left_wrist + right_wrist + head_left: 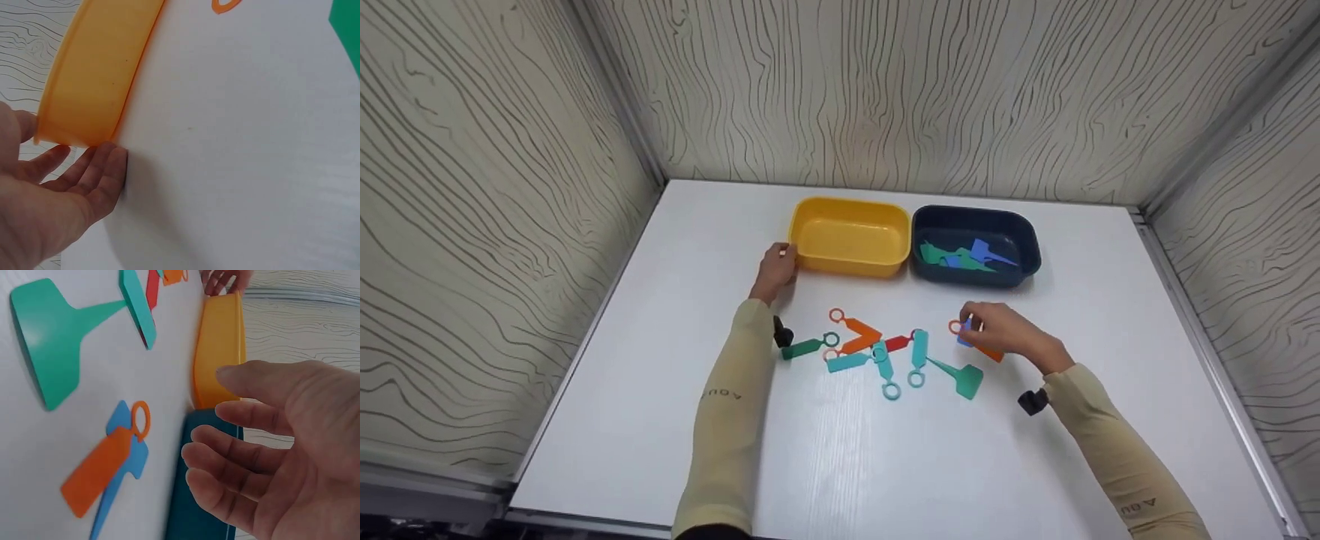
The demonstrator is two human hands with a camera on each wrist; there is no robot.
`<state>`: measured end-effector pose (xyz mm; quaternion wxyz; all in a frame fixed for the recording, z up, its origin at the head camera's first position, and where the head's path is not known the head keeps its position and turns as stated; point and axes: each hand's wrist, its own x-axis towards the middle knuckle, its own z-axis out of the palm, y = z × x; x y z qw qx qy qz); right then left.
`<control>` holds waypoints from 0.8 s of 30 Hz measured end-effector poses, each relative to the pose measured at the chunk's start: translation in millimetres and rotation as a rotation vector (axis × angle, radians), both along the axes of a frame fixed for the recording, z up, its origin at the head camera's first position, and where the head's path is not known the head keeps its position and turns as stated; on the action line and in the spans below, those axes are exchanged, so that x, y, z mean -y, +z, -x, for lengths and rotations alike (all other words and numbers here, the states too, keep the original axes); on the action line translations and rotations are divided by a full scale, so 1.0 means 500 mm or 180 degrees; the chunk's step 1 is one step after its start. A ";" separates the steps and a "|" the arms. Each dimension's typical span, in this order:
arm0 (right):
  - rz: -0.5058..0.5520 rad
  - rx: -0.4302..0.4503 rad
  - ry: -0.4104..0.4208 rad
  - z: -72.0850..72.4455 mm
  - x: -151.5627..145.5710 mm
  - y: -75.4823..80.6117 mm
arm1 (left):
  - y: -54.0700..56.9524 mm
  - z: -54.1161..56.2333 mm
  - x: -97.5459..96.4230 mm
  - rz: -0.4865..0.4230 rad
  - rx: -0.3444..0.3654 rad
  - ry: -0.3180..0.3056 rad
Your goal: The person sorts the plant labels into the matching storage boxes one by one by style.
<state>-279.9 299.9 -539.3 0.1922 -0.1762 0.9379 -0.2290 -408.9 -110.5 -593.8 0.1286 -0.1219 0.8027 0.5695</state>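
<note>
My left hand (777,267) touches the left end of the yellow bin (849,266), its fingertips against the lower wall in the left wrist view. My right hand (999,327) hovers over the table near an orange tag with a ring end (95,472) and a blue pointed plant label (136,458). The orange tag lies across the blue label. In the right wrist view the fingers are loosely bent and hold nothing. A green plant label (969,381) lies left of this hand.
Several ring-ended tags lie mid-table: dark green (804,348), orange (864,330), red (897,343) and turquoise (920,348). The navy bin (971,277), holding green and blue plant labels (952,255), stands beside the yellow one. Wood-patterned panels (870,90) enclose the table.
</note>
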 end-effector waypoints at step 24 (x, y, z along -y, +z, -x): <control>-0.0183 0.0120 0.0063 -0.065 0.073 -0.077 | -0.004 0.000 0.001 0.0026 -0.0047 -0.0019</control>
